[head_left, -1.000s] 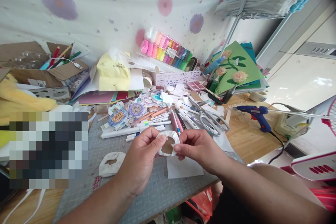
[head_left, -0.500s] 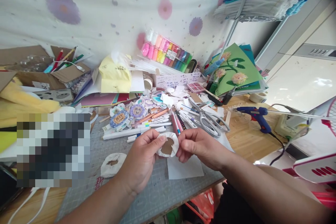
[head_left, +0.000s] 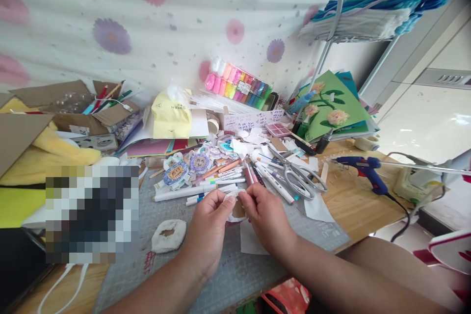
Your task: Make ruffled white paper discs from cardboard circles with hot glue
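Both my hands hold a small round cardboard disc wrapped in white fluffy material (head_left: 236, 210) above the grey cutting mat (head_left: 228, 270). My left hand (head_left: 209, 228) pinches its left edge with thumb and fingers closed. My right hand (head_left: 265, 217) pinches the right and top edge, covering much of the disc. A second white-wrapped disc (head_left: 169, 235) lies flat on the mat to the left of my left wrist. A white paper sheet (head_left: 250, 243) lies under my right hand.
Markers and pens (head_left: 206, 187), decorated paper badges (head_left: 176, 172) and scissors (head_left: 300, 176) crowd the mat's far side. A blue glue gun (head_left: 362, 166) rests on the wooden table at right. Coloured clay packs (head_left: 239, 86), a yellow bag (head_left: 171, 114), cardboard boxes (head_left: 106, 113) and a green flower card (head_left: 331, 103) stand behind.
My hands have closed in on the disc, the right hand now covering more of it. The camera view has shifted, so everything sits a little lower and further right.
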The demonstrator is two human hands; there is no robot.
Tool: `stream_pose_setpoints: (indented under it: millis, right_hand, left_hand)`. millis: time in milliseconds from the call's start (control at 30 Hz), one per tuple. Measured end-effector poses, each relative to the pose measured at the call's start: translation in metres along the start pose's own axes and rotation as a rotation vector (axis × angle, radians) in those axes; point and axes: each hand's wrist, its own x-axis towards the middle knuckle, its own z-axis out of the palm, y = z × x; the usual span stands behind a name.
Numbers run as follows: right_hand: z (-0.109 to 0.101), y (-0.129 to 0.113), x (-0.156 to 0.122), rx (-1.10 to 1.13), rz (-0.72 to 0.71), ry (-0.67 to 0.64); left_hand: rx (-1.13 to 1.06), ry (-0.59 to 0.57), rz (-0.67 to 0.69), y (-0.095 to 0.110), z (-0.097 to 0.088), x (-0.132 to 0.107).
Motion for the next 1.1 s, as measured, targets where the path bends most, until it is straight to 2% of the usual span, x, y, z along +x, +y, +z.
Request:
stream_pose_setpoints:
  millis: [300,467,567,667,733,833,933,1000,1033,1100]
  right_hand:
    - [-0.011,0.001,0.004,0.405,0.189,-0.269]
    - [-0.011,0.000,0.002,0.337,0.133,-0.269]
    - [-0.017,0.001,0.001,0.358,0.163,-0.285]
    - [-0.025,0.002,0.002,0.441,0.209,-0.289]
    - [-0.029,0.003,0.002,0.478,0.227,-0.273]
    - [-0.034,0.003,0.000,0.501,0.250,-0.263]
    - [-0.042,0.002,-0.001,0.535,0.270,-0.349]
    - [-0.054,0.003,0.000,0.507,0.237,-0.406]
    - [-0.061,0.004,0.000,0.421,0.195,-0.411]
    - [-0.077,0.010,0.000,0.072,0.067,-0.382]
  left_hand:
    - [-0.129,0.032,-0.038,0.011,0.002,0.004]
    - [-0.163,-0.032,-0.041,0.011,0.001,0.003]
    - [-0.110,-0.084,-0.071,0.014,-0.003,0.006]
    - [-0.005,-0.114,-0.083,0.019,-0.008,0.009]
    - [0.098,-0.189,-0.040,0.022,-0.010,0.011]
    - [0.356,-0.286,0.107,0.022,-0.011,0.011]
    - [0.614,-0.225,0.261,0.020,-0.011,0.014]
    - [0.674,-0.191,0.294,0.019,-0.013,0.018]
    - [0.681,-0.179,0.294,0.019,-0.014,0.020]
    - [0.680,-0.143,0.293,0.019,-0.016,0.024]
